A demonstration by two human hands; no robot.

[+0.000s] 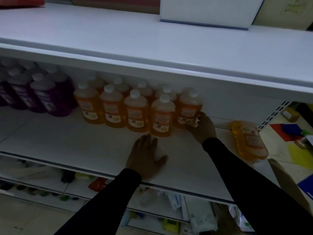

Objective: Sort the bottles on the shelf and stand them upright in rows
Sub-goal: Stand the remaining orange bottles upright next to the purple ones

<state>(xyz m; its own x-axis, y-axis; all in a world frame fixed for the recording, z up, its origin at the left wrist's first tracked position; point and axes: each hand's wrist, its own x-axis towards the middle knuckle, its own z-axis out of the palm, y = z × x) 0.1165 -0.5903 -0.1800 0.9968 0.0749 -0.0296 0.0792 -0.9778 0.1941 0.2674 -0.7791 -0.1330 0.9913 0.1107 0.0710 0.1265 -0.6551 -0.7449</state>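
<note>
Several orange bottles with white caps stand upright in rows on the white shelf [67, 139]. My right hand [204, 127] grips the lower part of the rightmost upright orange bottle [188, 107]. In front of the row, my left hand [146, 156] rests flat on the shelf board, fingers straight, holding nothing. One more orange bottle [249, 140] lies on its side at the right end of the shelf. Several purple bottles [44, 95] stand upright at the left.
The shelf above [152, 41] overhangs the bottles and carries a white box [208, 11]. A slotted upright [272, 114] marks the shelf's right end. Packets and bags crowd the lower shelf [186, 212]. A cardboard flap [284, 180] sits at the right.
</note>
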